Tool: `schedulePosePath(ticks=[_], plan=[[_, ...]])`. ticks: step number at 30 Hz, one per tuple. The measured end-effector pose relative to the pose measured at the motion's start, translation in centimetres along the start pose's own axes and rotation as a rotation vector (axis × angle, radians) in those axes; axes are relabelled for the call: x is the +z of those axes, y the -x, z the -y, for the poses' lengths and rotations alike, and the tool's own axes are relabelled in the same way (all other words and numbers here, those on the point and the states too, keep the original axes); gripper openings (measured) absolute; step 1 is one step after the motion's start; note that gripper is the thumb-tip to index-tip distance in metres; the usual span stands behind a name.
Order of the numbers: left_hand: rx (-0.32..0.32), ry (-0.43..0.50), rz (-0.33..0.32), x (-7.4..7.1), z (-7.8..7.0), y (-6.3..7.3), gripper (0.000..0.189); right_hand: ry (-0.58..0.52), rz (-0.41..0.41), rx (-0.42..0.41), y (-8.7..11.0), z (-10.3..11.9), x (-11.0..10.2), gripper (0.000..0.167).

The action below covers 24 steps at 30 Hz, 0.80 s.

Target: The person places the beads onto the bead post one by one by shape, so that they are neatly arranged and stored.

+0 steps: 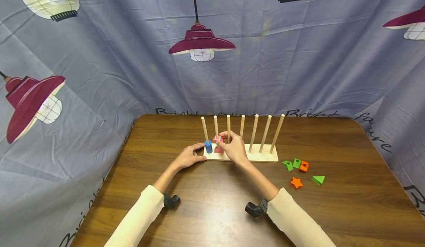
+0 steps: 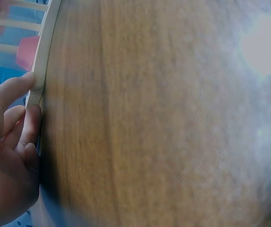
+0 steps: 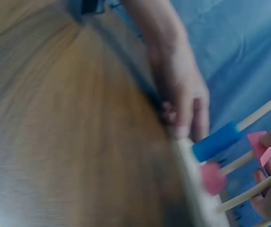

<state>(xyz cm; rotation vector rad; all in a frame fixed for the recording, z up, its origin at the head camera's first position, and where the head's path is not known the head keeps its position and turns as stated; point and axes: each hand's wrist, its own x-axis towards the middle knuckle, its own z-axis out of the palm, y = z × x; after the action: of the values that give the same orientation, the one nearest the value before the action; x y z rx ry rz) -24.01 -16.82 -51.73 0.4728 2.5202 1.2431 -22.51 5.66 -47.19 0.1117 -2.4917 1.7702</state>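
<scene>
A pale wooden peg board [image 1: 260, 157] with several upright dowels stands on the table. My left hand [image 1: 188, 157] grips its left end, thumb at the front corner and fingers by the back. On the leftmost dowel sits a blue cylinder [image 1: 208, 148]. At the foot of the second dowel is a red block [image 1: 219, 150], also visible in the left wrist view. Higher on that same dowel, my right hand [image 1: 236, 149] pinches a red notched block [image 3: 257, 143] between thumb and fingers. The right wrist view shows the dowel running up to this block, apart from the lower one.
Right of the board lie two small green blocks [image 1: 296, 163], an orange square block [image 1: 303, 166], an orange star [image 1: 296, 183] and a green triangle [image 1: 318, 180]. A grey-blue curtain [image 1: 252, 81] hangs behind the brown wooden table [image 1: 212, 210].
</scene>
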Motion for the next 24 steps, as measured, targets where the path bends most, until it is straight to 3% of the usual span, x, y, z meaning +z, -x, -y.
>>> schedulePosePath(ticks=[6, 12, 18, 24], plan=[[0.003, -0.002, 0.002, 0.0, -0.1, 0.0, 0.067, 0.036, 0.005, 0.074, 0.5, -3.0, 1.1, 0.028], [0.009, -0.009, -0.015, 0.1, 0.0, 0.1, 0.066, 0.067, -0.021, 0.079, 1.2, -3.6, 1.0, 0.031], [0.008, -0.01, -0.027, 0.2, 0.1, 0.1, 0.066, -0.025, 0.025, 0.053, 2.9, -3.2, -0.6, 0.048], [0.002, -0.025, -0.032, 0.1, 0.2, -0.1, 0.066, -0.086, 0.018, 0.019, 4.4, -2.8, -4.1, 0.044]])
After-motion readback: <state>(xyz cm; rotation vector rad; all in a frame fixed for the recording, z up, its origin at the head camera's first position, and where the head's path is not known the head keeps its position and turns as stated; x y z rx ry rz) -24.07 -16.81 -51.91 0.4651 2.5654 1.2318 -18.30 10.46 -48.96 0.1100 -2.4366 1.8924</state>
